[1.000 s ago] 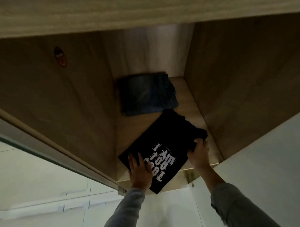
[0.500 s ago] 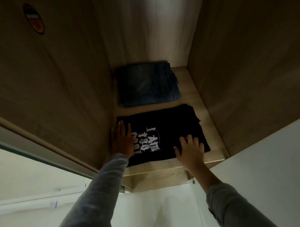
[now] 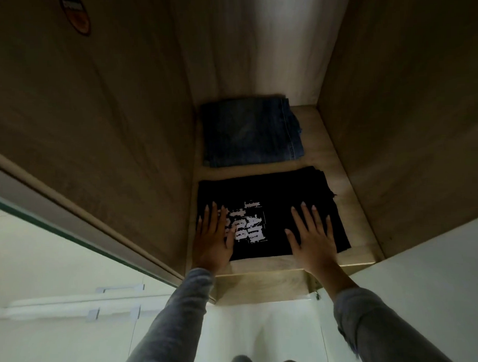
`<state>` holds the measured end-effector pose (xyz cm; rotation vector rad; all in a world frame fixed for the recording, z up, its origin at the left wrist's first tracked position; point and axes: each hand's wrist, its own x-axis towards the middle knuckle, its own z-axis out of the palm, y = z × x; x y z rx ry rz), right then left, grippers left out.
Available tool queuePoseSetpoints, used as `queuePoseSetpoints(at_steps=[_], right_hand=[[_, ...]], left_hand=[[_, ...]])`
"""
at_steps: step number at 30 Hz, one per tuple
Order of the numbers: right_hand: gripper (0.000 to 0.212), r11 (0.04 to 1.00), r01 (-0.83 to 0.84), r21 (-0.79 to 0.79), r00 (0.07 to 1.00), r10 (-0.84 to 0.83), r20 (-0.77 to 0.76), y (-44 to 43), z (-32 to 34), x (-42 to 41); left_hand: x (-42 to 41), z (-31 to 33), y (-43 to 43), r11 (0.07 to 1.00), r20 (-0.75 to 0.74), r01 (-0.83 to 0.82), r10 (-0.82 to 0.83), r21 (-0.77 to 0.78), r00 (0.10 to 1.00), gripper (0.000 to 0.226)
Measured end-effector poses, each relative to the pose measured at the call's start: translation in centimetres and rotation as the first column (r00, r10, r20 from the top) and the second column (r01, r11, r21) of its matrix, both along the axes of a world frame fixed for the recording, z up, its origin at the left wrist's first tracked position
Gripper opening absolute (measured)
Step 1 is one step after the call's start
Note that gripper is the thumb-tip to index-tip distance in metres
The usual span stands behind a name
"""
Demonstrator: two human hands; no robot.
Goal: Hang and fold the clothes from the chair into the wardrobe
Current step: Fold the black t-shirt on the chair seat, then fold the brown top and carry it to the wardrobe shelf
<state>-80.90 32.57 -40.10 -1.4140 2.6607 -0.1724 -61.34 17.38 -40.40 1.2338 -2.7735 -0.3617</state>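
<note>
A folded black T-shirt (image 3: 281, 195) with white lettering lies flat at the front of the wooden wardrobe shelf (image 3: 337, 161). Behind it, against the back panel, sits a folded pair of blue jeans (image 3: 249, 131). My left hand (image 3: 214, 238) rests flat on the shirt's left edge, fingers spread. On the shirt's right half lies my right hand (image 3: 311, 236), palm down with fingers apart. Neither hand grips the cloth.
The shelf is boxed in by a left wooden wall (image 3: 108, 117) and a right wooden wall (image 3: 406, 120). A round sticker (image 3: 76, 16) is on the left wall. A white door (image 3: 59, 268) stands open at the left. White fronts lie below the shelf edge.
The shirt went from skewed and overhanging the shelf edge to lying square on the shelf. Both hands moved from its edges to resting flat on top.
</note>
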Motion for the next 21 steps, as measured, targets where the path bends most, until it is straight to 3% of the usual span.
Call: queuePoseSetpoints(at_steps=[3, 5, 8, 16, 21], right_hand=[[0.08, 0.992, -0.013, 0.122, 0.994, 0.0, 0.106, 0.4, 1.6, 0.0], [0.065, 0.972, -0.046, 0.231, 0.98, -0.001, 0.199, 0.8, 3.4, 0.0], [0.062, 0.952, -0.078, 0.297, 0.942, -0.027, 0.333, 1.2, 7.6, -0.3], [0.059, 0.993, 0.033, 0.11, 0.896, -0.078, 0.437, 2.1, 19.4, -0.6], [0.059, 0.999, 0.034, 0.025, 0.91, -0.042, 0.412, 3.6, 25.6, 0.7]], left_hand=[[0.8, 1.3, 0.3, 0.998, 0.098, -0.024, 0.019, 0.05, 0.995, 0.082], [1.8, 2.9, 0.8, 0.991, 0.171, -0.06, 0.039, 0.119, 0.985, 0.09], [2.3, 7.0, 2.3, 0.987, 0.148, -0.071, 0.049, 0.145, 0.988, 0.094], [0.0, 18.8, 5.0, 0.989, -0.04, -0.071, 0.077, 0.133, 0.996, 0.06], [0.7, 24.6, 7.0, 0.994, -0.147, -0.037, 0.052, 0.102, 0.988, 0.057]])
